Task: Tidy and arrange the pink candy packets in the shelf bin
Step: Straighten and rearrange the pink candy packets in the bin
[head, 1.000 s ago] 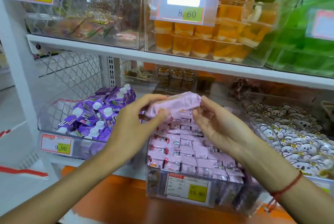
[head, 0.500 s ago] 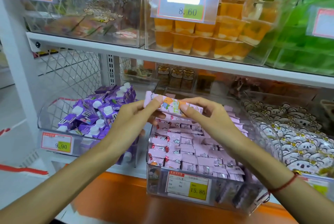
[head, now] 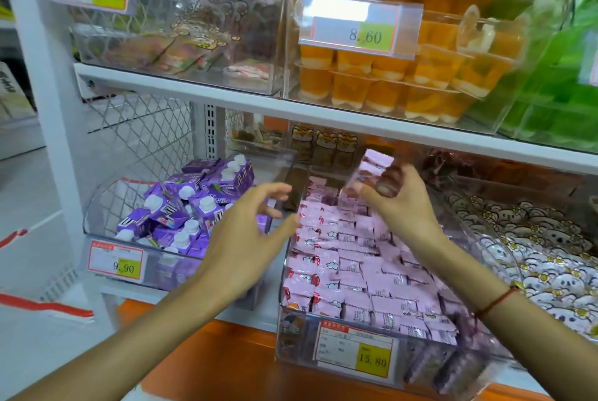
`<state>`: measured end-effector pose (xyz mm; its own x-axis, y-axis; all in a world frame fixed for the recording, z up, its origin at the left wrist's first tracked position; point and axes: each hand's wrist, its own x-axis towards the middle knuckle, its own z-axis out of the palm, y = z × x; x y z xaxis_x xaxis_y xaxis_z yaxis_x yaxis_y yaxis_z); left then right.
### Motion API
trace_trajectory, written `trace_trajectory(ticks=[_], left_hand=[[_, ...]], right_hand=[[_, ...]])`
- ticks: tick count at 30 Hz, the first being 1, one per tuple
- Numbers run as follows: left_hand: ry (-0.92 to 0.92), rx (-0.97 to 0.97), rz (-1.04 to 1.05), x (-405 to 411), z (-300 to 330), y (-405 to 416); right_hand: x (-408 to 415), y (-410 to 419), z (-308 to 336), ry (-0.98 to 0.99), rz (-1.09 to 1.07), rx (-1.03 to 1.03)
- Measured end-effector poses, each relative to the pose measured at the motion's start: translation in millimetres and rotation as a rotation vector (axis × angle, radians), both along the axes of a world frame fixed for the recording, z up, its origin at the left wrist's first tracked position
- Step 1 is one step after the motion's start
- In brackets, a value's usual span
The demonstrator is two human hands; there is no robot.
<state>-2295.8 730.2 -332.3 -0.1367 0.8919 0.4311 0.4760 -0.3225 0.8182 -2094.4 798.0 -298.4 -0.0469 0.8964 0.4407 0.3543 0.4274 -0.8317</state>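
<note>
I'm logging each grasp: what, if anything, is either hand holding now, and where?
The right hand pinches one pink candy packet by its lower end, above the bin. The left hand holds nothing.

Head view, close, facing shelf bin (head: 336,365)

A shop: white shelves (head: 226,99) carry clear bins of sweets with price tags (head: 356,26).
</note>
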Motion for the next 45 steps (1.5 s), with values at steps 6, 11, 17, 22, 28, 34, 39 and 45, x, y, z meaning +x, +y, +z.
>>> trace_trajectory(ticks=[6, 11, 17, 22, 28, 34, 39, 45], left_hand=[[0.045, -0.15, -0.038, -6.3, -7.4, 6.3], [0.035, -0.167, -0.04, -5.2, -5.9, 2.7], [0.025, -0.182, -0.045, -4.5, -5.0, 2.7], [0.028, -0.186, -0.047, -5.2, -5.2, 3.7], [0.022, -0.188, -0.054, -4.1, -5.3, 3.2], [0.032, -0.179, -0.057, -4.7, -5.2, 3.4], [0.015, -0.16, -0.067, -5.5, -8.4, 5.1], [0.014, -0.158, -0.081, -6.7, -10.7, 6.9]], right_hand=[[-15.1, 43.8, -11.1, -0.071, 0.022, -0.025], [-16.8, 67.4, -23.3, -0.295, 0.099, -0.137], [-12.3, 80.4, -45.5, -0.91, 0.023, -0.005], [-7.9, 82.2, -41.9, -0.821, 0.077, 0.06], [-29.4, 82.0, -45.2, -0.838, 0.17, -0.147], [-19.1, 89.1, -32.3, -0.814, 0.245, -0.251], [-13.7, 101.2, -28.6, -0.553, -0.017, -0.196], [-23.6, 109.8, -36.8, -0.759, -0.062, -0.227]])
